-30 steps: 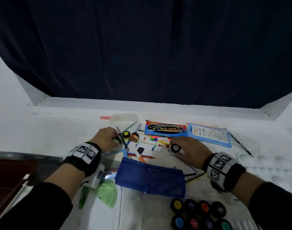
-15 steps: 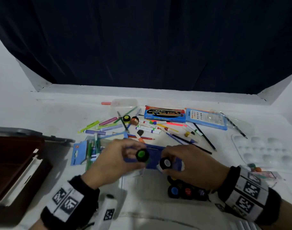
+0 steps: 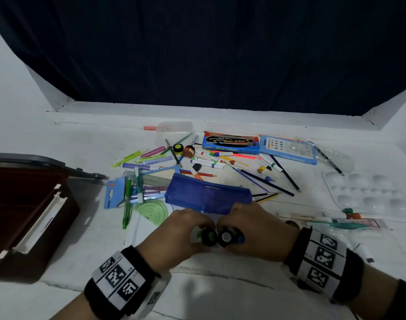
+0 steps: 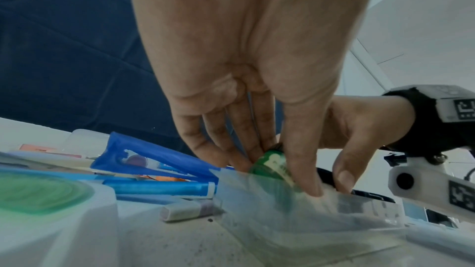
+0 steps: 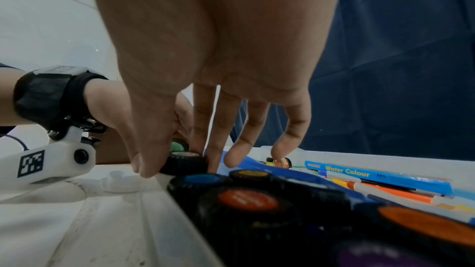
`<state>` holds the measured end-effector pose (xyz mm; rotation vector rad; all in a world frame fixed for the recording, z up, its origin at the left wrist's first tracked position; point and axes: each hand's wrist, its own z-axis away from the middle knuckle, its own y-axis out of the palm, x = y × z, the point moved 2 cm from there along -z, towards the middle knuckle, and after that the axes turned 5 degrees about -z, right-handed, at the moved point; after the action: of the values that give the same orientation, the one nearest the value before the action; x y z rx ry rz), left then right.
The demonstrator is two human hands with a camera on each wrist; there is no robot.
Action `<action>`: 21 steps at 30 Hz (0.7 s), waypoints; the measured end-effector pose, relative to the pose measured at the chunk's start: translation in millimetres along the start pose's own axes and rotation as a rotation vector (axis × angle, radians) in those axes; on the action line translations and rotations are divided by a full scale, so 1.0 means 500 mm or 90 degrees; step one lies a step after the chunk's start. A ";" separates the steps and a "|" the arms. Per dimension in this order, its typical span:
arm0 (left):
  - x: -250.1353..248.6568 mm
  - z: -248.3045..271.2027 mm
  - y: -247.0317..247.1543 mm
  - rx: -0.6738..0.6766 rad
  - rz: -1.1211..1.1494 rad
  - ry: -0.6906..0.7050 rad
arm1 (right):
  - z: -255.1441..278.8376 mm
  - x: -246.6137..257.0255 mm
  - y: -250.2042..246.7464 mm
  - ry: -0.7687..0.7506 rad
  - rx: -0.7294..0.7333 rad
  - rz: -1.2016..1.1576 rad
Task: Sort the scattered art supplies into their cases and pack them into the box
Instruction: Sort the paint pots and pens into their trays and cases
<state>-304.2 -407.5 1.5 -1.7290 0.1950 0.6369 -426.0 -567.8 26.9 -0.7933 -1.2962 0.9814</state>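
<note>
My left hand (image 3: 198,230) pinches a green-lidded paint pot (image 3: 208,236) low over the white table, near its front. Right beside it, my right hand (image 3: 229,229) pinches a black pot with a white lid (image 3: 225,237). The two pots almost touch. In the left wrist view the green pot (image 4: 272,164) sits between thumb and fingers of the left hand (image 4: 280,176). In the right wrist view the right hand (image 5: 180,166) holds the white-lidded pot (image 5: 183,161) just above a cluster of black paint pots (image 5: 246,200). The head view hides most of that cluster under the right hand.
A blue zip pouch (image 3: 206,196) lies just beyond my hands. A dark red open box (image 3: 24,211) stands at the left. Markers, pencils and brushes (image 3: 206,161), a Water Colour box (image 3: 229,143), a clear tub (image 3: 174,130) and a white palette (image 3: 370,192) lie further back.
Both hands have come back from the scattered supplies toward me, each carrying a paint pot, and have dropped low beside the pot cluster in front of the pouch.
</note>
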 end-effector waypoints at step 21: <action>-0.015 -0.026 -0.024 0.134 -0.142 -0.019 | -0.050 0.019 -0.018 0.015 0.122 0.094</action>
<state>-300.6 -418.1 17.3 -1.5110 0.0447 0.4611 -400.1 -561.1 35.7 -0.7579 -1.1157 1.1909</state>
